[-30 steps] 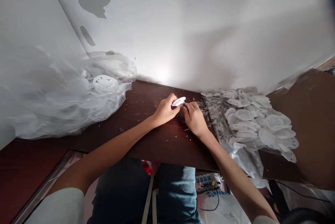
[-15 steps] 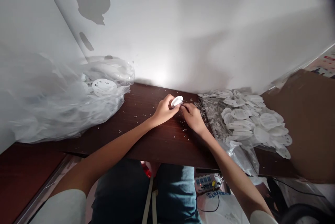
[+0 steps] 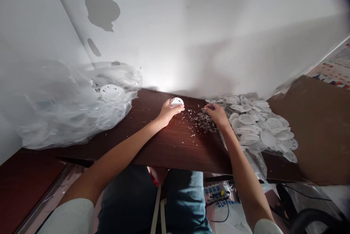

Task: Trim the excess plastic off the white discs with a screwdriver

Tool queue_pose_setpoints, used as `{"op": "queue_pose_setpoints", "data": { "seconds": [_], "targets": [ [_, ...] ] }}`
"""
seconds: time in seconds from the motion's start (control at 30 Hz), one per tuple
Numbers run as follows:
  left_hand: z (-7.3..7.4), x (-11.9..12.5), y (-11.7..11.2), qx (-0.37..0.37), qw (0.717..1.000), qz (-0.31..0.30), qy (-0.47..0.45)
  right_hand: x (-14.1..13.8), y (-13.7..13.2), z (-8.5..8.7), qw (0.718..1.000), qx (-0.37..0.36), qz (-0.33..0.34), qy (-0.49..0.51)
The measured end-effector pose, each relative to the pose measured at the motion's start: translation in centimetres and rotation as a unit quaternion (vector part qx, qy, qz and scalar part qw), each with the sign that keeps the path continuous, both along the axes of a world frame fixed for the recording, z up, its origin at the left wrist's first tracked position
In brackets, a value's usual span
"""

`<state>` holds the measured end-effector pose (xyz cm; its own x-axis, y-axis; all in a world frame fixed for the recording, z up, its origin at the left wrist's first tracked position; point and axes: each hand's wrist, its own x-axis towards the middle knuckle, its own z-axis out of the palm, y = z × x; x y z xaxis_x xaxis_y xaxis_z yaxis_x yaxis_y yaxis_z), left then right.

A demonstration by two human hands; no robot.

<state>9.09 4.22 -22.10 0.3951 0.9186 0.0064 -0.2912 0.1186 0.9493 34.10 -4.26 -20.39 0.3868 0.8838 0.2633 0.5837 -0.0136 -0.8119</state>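
My left hand (image 3: 166, 112) grips a round white plastic disc (image 3: 177, 102) with small dark slots in its face, tilted up just above the table. Off to the right, my right hand (image 3: 217, 115) has its fingertips pinched together at the far edge of a heap of tiny metallic pieces (image 3: 205, 121). Something small and dark purple shows at those fingertips, too small to name. Many similar white discs (image 3: 251, 130) lie piled on clear plastic beyond my right wrist.
On the left stands a large clear plastic bag (image 3: 73, 113) holding more white discs. Loose tiny pieces are scattered over the dark brown table (image 3: 164, 150). A cardboard sheet (image 3: 314, 131) is at the right, a white wall behind. Below the table edge is a power strip (image 3: 214, 192).
My right hand has moved away from the disc, rightward to the heap of tiny pieces. My left hand has shifted slightly left with the disc, whose slotted face now shows more.
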Motion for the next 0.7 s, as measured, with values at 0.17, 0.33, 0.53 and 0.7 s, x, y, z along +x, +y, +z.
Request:
{"op": "queue_pose_setpoints", "data": {
  "seconds": [0.17, 0.33, 0.53, 0.7],
  "targets": [
    [0.2, -0.3, -0.6, 0.208, 0.963, -0.03, 0.171, -2.3, 0.6, -1.3, 0.992, -0.013, 0.039, -0.122],
    [-0.1, -0.2, -1.2, 0.353, 0.897, -0.065, 0.257, -4.6, 0.8, -1.5, 0.965, -0.037, 0.036, -0.256],
    [-0.6, -0.4, -1.1, 0.54, 0.799, -0.131, 0.229, -5.7, 0.2, -0.9, 0.946, -0.093, 0.028, -0.31],
    [-0.6, -0.7, -0.9, 0.581, 0.773, -0.097, 0.235, -3.8, 0.6, -1.2, 0.967, -0.054, 0.044, -0.246]
  ]
}}
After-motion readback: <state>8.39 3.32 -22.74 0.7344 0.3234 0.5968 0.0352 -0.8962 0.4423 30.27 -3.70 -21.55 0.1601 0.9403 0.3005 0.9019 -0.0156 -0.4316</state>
